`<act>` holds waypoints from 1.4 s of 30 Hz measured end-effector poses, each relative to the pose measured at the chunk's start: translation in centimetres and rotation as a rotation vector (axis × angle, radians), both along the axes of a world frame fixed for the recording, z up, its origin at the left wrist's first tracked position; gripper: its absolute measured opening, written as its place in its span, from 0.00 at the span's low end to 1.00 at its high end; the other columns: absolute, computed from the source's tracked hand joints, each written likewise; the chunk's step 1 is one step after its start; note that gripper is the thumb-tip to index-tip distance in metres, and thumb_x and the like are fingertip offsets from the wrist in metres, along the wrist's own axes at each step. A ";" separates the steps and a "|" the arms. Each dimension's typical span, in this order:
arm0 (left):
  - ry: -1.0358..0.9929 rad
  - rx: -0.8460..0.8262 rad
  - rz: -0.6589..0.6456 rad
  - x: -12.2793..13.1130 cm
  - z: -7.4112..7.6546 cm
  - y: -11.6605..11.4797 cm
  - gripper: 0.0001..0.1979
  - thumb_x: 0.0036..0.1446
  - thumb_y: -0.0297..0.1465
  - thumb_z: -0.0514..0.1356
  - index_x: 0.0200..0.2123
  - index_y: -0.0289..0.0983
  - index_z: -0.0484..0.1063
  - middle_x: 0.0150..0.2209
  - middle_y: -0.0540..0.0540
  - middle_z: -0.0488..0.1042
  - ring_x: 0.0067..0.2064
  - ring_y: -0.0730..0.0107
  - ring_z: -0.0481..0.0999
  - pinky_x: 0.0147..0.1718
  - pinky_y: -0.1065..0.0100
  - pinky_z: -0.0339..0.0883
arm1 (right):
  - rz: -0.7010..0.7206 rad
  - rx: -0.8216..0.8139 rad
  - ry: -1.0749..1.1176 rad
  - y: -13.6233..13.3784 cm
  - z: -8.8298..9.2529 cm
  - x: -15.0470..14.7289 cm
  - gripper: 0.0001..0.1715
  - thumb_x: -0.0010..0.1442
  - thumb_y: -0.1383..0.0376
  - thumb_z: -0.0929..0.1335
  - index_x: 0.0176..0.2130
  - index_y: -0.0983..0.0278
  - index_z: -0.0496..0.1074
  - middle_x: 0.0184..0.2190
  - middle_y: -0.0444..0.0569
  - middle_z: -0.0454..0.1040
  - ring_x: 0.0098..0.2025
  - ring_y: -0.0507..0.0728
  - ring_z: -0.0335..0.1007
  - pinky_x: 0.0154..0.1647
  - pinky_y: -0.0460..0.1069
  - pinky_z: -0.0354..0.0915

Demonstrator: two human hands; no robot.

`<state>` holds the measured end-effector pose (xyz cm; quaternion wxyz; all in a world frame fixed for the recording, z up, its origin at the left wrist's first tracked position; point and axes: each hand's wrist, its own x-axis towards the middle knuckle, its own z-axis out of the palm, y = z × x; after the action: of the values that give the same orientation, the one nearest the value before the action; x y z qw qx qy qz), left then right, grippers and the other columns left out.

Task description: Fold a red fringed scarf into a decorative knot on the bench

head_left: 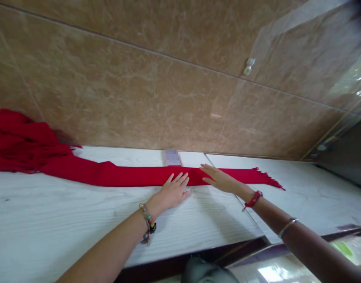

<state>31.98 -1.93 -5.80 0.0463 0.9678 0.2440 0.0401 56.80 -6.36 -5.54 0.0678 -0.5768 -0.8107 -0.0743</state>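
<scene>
A red scarf [133, 176] lies as a long, narrow, flat strip along the white wood-grain table. Its fringed end points right, and its other part runs left into a bunched red heap [24, 137] with fringe showing. My left hand [175, 190] rests on the lower edge of the strip near its middle, fingers stretched out. Just right of it, my right hand [218, 179] is flat over the strip with its fingers extended. Neither hand grips the cloth. Bracelets circle both wrists.
Behind the scarf, the white tabletop [65, 212] meets a brown marbled tile wall [124, 90]. A small greyish-purple rectangular item [172, 157] sits by the wall, partly blurred. A seam crosses the tabletop on the right. The front edge lies close below my forearms.
</scene>
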 end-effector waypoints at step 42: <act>0.173 -0.058 0.842 -28.2 2.2 6.1 0.30 0.57 0.49 0.38 0.60 0.42 0.44 0.63 0.41 0.36 0.62 0.52 0.37 0.54 0.48 0.42 | 0.260 -0.053 0.121 5.0 -0.1 -26.1 0.31 0.62 0.51 0.50 0.60 0.60 0.48 0.61 0.52 0.47 0.62 0.60 0.38 0.57 0.63 0.44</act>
<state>3.77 4.18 -3.60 0.0324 0.7819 0.6217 -0.0326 30.69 -1.38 -5.65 0.1103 -0.4720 -0.8747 -0.0085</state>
